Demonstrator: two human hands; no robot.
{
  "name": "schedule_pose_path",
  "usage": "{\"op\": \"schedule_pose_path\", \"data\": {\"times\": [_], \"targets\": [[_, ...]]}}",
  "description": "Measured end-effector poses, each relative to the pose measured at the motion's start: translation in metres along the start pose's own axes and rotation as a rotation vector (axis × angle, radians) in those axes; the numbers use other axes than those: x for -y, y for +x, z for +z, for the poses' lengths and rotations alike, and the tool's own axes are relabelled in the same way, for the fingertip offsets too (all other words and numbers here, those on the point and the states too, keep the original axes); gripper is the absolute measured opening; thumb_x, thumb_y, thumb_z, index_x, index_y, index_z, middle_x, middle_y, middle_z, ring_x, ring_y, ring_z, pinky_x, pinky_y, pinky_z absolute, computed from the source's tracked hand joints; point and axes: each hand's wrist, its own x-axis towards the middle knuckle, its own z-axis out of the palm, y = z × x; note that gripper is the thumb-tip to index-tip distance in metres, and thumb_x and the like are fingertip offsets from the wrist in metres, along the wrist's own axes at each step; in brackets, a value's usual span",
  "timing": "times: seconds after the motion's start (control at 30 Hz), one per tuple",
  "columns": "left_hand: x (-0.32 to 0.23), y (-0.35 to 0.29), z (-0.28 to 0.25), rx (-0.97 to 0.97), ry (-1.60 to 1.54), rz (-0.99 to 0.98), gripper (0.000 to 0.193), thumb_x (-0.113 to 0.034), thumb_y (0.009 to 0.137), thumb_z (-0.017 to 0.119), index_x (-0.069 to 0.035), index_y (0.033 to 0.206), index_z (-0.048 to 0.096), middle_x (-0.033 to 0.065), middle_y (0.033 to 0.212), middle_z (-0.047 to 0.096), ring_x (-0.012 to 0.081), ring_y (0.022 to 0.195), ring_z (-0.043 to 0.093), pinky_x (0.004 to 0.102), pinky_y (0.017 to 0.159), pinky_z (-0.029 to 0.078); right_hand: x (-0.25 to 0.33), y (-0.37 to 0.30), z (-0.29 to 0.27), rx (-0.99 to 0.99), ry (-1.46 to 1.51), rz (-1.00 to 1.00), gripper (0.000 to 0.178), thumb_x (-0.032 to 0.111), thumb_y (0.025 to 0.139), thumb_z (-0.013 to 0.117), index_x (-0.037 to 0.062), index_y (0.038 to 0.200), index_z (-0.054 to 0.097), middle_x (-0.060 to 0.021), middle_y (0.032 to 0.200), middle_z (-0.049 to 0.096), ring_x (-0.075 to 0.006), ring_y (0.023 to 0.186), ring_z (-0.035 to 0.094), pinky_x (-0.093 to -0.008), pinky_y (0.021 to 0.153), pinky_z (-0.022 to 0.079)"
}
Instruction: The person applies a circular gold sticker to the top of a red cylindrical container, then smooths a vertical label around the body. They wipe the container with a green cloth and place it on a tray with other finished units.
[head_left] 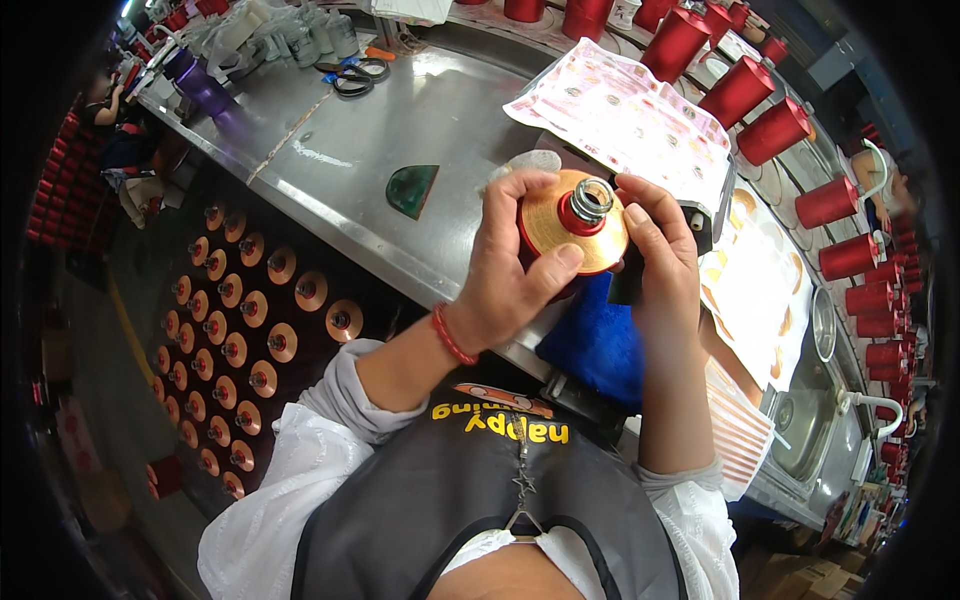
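Observation:
A red bottle (526, 250) with an open threaded glass neck (590, 200) is held up in front of me, its neck facing me. A round gold label (553, 228) covers its shoulder around the neck. My left hand (515, 255) wraps the bottle's left side, thumb resting on the gold face. On the right side, my right hand (664, 245) has its curled fingers and thumb against the label's edge. A dark flat piece (627, 284) shows below the right hand; what holds it is hidden. A dark green half-round scraper (412, 190) lies on the steel table to the left.
Several gold-topped bottles (283, 265) stand in rows, lower left. Black scissors (357, 77) and a purple cup (199, 85) are on the steel table (330, 150). Label sheets (640, 115) lie at right, before red bottles on pegs (828, 202). A sink (800, 435) is beyond.

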Motion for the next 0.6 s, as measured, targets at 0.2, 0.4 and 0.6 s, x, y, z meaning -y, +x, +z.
{"op": "schedule_pose_path", "data": {"times": [0.2, 0.4, 0.6], "targets": [[0.004, 0.029, -0.057, 0.201, -0.050, 0.083, 0.044, -0.030, 0.104, 0.057, 0.000, 0.135, 0.050, 0.0092, 0.132, 0.056, 0.0183, 0.127, 0.051, 0.0330, 0.110, 0.040, 0.001, -0.034, -0.010, 0.091, -0.325, -0.164, 0.033, 0.019, 0.103, 0.054, 0.0001, 0.129, 0.061, -0.0093, 0.119, 0.063, -0.0094, 0.094, 0.054, -0.0247, 0.078, 0.047], [-0.005, 0.014, -0.031, 0.027, -0.065, -0.004, 0.050, -0.032, 0.100, 0.062, 0.001, 0.136, 0.051, 0.0136, 0.131, 0.059, 0.0216, 0.123, 0.054, 0.0348, 0.107, 0.040, -0.014, -0.012, 0.006, 0.070, -0.427, -0.297, 0.037, 0.016, 0.104, 0.053, 0.0012, 0.138, 0.056, -0.0083, 0.124, 0.060, -0.0131, 0.103, 0.054, -0.0266, 0.091, 0.043], [0.000, 0.018, -0.032, 0.102, 0.132, -0.001, 0.067, -0.027, 0.092, 0.072, -0.002, 0.144, 0.039, 0.0144, 0.134, 0.053, 0.0219, 0.125, 0.051, 0.0357, 0.109, 0.039, -0.010, -0.008, 0.014, 0.013, -0.452, -0.263, 0.031, 0.014, 0.101, 0.057, 0.0012, 0.129, 0.060, -0.0063, 0.110, 0.061, -0.0124, 0.092, 0.054, -0.0257, 0.083, 0.044]]}}
